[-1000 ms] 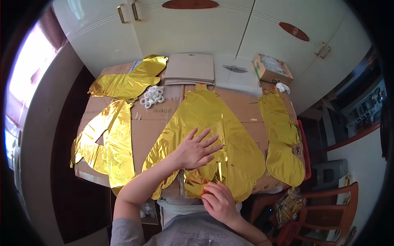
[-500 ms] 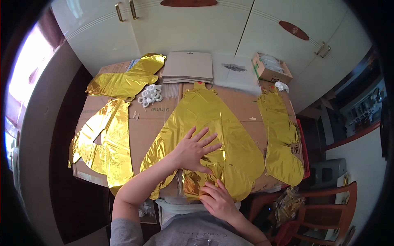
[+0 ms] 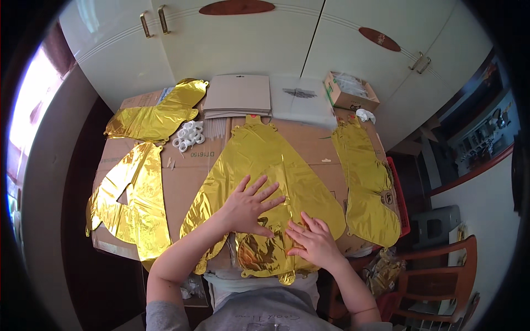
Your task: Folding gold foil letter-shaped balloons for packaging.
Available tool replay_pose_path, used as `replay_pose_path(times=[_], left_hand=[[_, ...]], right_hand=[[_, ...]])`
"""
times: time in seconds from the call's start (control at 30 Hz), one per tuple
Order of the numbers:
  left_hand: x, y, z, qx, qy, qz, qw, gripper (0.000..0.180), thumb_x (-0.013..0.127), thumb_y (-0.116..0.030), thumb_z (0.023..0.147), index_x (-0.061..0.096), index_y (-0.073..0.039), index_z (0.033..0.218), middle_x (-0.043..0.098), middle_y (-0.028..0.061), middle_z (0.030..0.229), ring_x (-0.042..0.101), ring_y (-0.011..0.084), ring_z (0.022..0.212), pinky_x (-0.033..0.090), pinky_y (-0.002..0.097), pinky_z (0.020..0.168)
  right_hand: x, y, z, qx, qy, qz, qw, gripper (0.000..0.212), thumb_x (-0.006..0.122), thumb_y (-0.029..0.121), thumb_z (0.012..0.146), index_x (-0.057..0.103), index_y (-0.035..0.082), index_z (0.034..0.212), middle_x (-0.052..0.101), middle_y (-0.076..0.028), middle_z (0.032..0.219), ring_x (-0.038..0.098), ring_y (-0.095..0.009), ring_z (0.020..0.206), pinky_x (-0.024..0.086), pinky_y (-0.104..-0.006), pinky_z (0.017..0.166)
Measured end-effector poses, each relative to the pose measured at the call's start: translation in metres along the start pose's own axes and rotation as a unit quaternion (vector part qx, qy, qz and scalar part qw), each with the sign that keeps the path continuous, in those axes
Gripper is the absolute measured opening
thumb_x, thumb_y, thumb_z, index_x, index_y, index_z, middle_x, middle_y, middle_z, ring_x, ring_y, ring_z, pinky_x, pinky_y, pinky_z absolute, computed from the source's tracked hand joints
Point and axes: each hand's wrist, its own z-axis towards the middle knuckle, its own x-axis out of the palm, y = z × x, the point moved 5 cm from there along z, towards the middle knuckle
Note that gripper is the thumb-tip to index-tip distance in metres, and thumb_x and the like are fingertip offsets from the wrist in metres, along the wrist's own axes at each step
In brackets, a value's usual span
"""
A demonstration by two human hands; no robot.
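Note:
A large gold foil balloon (image 3: 259,160), flat and uninflated, lies in front of me on the cardboard. It is narrow at the far end and broad near me, with a crumpled lower part at the table's near edge. My left hand (image 3: 247,207) lies on its middle, fingers spread. To the right and a little nearer, my right hand (image 3: 316,243) rests on the foil with fingers loosely stretched. Other flat gold foil balloons lie around: one with a triangular hole (image 3: 146,204) at left, a folded one (image 3: 157,113) at far left, and a long one (image 3: 367,185) at right.
White ribbon rolls (image 3: 190,135) are heaped beside several clear straws (image 3: 215,129). Grey-brown cardboard sheets (image 3: 237,94), a clear plastic sheet (image 3: 301,99) and a small box (image 3: 350,94) stand along the back by white cabinets (image 3: 237,44). A wooden chair (image 3: 436,276) is at the lower right.
My right hand has moved up and to the right over the foil, away from the near edge. The balloon's lower part now lies flatter, with a tab showing. My view has shifted slightly.

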Motion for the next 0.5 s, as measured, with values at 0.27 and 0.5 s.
replay_pose_path(times=[0.27, 0.5], left_hand=[[0.0, 0.0, 0.001, -0.003, 0.001, 0.011, 1.0, 0.1, 0.057, -0.082, 0.068, 0.037, -0.028, 0.15, 0.032, 0.0089, 0.156, 0.021, 0.0364, 0.146, 0.012, 0.0589, 0.117], [0.001, 0.0, 0.0, -0.003, 0.001, 0.019, 1.0, 0.1, 0.057, -0.082, 0.068, 0.036, -0.028, 0.15, 0.032, 0.0087, 0.156, 0.021, 0.036, 0.146, 0.012, 0.0589, 0.117]], right_hand=[[-0.003, -0.003, 0.008, 0.029, 0.119, -0.035, 0.992, 0.111, 0.074, 0.071, 0.057, 0.042, 0.01, 0.144, 0.037, -0.007, 0.153, 0.022, -0.039, 0.144, 0.019, -0.058, 0.116], [-0.02, 0.002, -0.025, 0.031, -0.045, 0.023, 0.998, 0.097, 0.082, 0.055, 0.062, 0.044, 0.006, 0.138, 0.045, -0.016, 0.14, 0.04, -0.037, 0.131, 0.031, -0.0518, 0.109]])
